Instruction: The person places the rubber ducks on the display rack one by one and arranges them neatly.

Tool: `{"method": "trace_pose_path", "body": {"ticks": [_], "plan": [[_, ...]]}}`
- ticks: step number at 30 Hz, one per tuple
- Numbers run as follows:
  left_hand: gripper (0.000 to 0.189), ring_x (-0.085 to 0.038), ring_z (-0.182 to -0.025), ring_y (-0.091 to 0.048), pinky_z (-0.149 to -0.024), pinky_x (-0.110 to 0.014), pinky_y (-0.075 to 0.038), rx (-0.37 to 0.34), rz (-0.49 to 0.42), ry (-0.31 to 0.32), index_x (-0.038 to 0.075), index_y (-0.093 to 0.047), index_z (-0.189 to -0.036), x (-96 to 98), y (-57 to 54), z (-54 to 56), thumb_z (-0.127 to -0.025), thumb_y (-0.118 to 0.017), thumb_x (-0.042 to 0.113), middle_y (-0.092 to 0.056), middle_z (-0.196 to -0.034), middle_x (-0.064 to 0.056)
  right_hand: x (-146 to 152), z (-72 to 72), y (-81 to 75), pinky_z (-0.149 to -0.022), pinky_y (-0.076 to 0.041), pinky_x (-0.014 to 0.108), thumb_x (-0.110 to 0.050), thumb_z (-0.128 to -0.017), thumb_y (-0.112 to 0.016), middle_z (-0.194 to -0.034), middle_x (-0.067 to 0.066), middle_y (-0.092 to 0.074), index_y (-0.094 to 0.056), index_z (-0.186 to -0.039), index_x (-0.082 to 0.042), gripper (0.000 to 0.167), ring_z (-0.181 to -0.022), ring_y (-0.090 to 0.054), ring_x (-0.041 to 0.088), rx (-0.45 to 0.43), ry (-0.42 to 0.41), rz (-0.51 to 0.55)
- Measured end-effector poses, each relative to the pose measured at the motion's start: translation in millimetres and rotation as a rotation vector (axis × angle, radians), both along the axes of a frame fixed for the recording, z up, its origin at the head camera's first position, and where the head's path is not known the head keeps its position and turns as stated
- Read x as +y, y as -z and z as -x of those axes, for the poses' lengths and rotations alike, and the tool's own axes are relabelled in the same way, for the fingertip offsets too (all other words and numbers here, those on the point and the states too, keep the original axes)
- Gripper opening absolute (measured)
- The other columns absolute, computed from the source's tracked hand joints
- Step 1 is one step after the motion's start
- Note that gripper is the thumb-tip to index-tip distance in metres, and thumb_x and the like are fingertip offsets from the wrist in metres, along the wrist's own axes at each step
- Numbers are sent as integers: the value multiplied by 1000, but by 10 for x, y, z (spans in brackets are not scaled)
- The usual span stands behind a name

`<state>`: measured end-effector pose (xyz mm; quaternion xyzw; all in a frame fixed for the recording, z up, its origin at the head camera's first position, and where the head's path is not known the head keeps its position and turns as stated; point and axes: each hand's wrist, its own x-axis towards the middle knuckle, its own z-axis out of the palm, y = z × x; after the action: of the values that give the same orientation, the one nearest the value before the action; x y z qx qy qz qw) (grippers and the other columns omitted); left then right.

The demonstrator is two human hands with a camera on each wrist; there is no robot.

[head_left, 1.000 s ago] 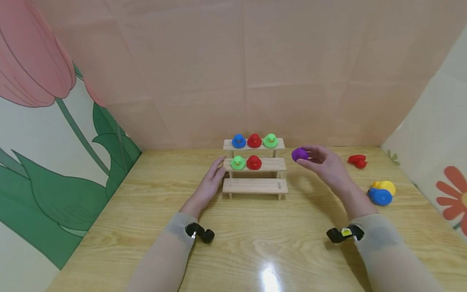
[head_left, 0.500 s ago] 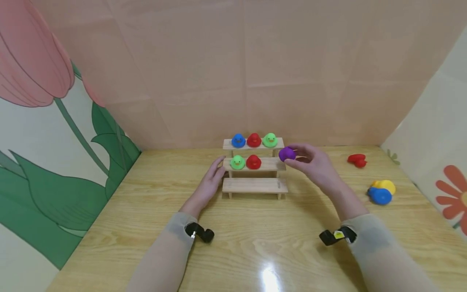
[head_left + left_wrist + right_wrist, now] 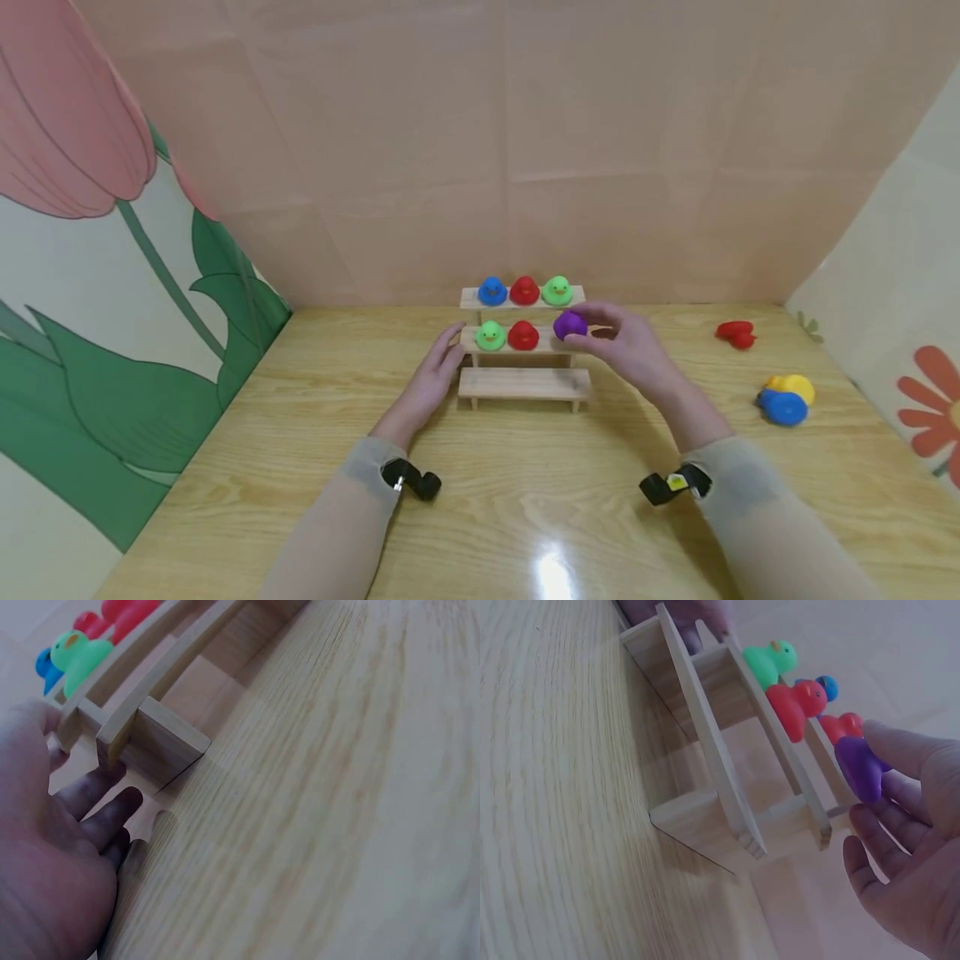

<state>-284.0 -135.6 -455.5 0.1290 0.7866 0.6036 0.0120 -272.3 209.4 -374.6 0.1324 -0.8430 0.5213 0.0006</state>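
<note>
Pale brown fabric (image 3: 525,150) hangs behind our wood-grained table (image 3: 480,500), with a tulip panel (image 3: 67,292) along the left and a flowered panel (image 3: 933,400) along the right. Near the back we have a three-step wooden stand (image 3: 525,382).

We pinch the purple duck (image 3: 568,325) between the thumb and fingers of our right hand (image 3: 626,346). It is at the right end of the middle board (image 3: 546,340); we cannot tell whether its base touches the wood. Our left hand (image 3: 431,379) lies by the stand's left end, fingers loosely extended and a little spread; whether the fingertips touch the stand we cannot be sure.

To the left of the purple duck on that board sit a red duck (image 3: 523,335) and, at the far left, a green duck (image 3: 491,335). On the top board (image 3: 469,295), from left to right, we see a blue duck (image 3: 492,291), a second red duck (image 3: 524,291) and a second green duck (image 3: 558,291).

Well to the right, on the table, we find a third red duck (image 3: 736,333), tipped over, and, nearer us, a second blue duck (image 3: 784,408) just in front of a yellow duck (image 3: 797,387).
</note>
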Motion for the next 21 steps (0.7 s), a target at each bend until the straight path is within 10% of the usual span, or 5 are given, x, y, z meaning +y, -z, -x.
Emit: {"method": "trace_pose_path", "body": {"ticks": [21], "plan": [[57,-34,-165,-26,-132,-61,-19,-3,3,-1,41,-34,-173,-15,3,-13,-118,-43,55,-30,-180,-5,-163,29,107,-114,-49,59,-41,-102,-83,-154,14,-60,-58,-161,-18,68,-141,-53,40,-53,6,-30]]}}
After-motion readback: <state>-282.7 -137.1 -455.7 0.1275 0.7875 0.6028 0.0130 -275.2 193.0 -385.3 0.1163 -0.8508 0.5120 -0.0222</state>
